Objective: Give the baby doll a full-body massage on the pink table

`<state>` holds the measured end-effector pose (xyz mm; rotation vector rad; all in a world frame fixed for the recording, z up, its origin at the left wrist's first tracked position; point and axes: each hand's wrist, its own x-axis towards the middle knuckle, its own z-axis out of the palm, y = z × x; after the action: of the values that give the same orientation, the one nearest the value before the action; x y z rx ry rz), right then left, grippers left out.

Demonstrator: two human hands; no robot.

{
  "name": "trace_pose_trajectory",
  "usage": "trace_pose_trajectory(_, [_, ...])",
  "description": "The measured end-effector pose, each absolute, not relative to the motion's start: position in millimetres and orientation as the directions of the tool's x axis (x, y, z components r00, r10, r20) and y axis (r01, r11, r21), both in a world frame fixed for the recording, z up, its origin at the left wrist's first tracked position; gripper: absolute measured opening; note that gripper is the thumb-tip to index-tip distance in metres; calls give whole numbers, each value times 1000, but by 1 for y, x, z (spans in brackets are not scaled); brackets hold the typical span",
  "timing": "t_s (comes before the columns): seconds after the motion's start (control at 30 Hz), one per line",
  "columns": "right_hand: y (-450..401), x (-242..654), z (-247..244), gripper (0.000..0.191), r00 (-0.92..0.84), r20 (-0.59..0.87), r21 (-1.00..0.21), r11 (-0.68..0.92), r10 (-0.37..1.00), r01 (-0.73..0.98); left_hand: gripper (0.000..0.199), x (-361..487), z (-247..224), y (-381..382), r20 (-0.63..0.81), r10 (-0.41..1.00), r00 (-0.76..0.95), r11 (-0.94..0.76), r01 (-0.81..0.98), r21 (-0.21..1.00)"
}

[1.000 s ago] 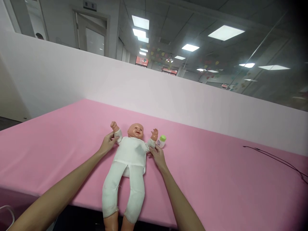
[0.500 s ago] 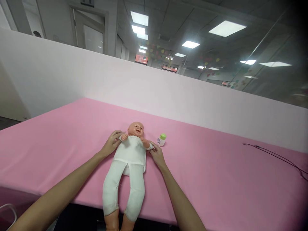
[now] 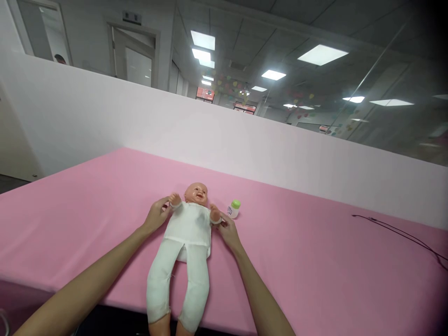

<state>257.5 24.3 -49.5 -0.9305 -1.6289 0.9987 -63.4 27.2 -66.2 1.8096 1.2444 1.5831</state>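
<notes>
- Fingers [image 3: 164, 203] of left hand [image 3: 156, 217] closed around baby doll's [image 3: 189, 224] wrist
- Right hand's [image 3: 228, 232] fingers pinching other wrist
- Doll's arms wider apart than earlier
- Green-capped bottle [image 3: 234, 208] just beyond right hand

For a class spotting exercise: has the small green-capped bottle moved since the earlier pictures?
No: the bottle sits the same way from the black cable; only the camera shifted.

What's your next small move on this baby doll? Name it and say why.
Probably slide the sleeve cuff over the doll's fist with your right hand: its fingers look to be at that cuff already. Go gently, since the small bottle stands close by.
</notes>
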Motion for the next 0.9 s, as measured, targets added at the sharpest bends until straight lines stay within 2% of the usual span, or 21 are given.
trace_pose_trajectory(0.1, [22, 258, -50, 36, -366, 377, -865, 465, 851, 190, 37, -63, -63, 23, 646, 737, 198, -658, 426, 621])
trace_pose_trajectory(0.2, [22, 257, -52, 38, -392, 361, -864, 461, 846, 200, 42, -61, -62, 22, 669, 696, 261, -703, 437, 561])
trace_pose_trajectory(0.3, [24, 257, -53, 40, -283, 340, -908, 392, 897, 151, 38, -60, -63, 24, 615, 778, 127, -609, 394, 688])
trace_pose_trajectory(0.43, [29, 256, -56, 36, -115, 210, -974, 218, 971, 65, 32, -62, -68, 29, 456, 875, -160, -418, 222, 881])
trace_pose_trajectory(0.53, [32, 257, -58, 49, -88, 175, -984, 176, 981, 2, 44, -65, -73, 34, 313, 903, -294, -316, 40, 948])
trace_pose_trajectory(0.63, [32, 257, -59, 53, -89, 186, -983, 186, 979, -5, 57, -67, -75, 36, 230, 924, -305, -257, -49, 965])
trace_pose_trajectory(0.7, [31, 258, -57, 47, -124, 202, -977, 209, 971, 41, 55, -67, -72, 35, 296, 916, -270, -313, -19, 950])
trace_pose_trajectory(0.77, [28, 259, -55, 39, -179, 250, -958, 270, 951, 100, 46, -65, -68, 32, 414, 891, -184, -405, 87, 910])
trace_pose_trajectory(0.9, [24, 261, -54, 41, -332, 384, -856, 467, 862, 222, 34, -60, -64, 26, 612, 783, 113, -608, 352, 712])
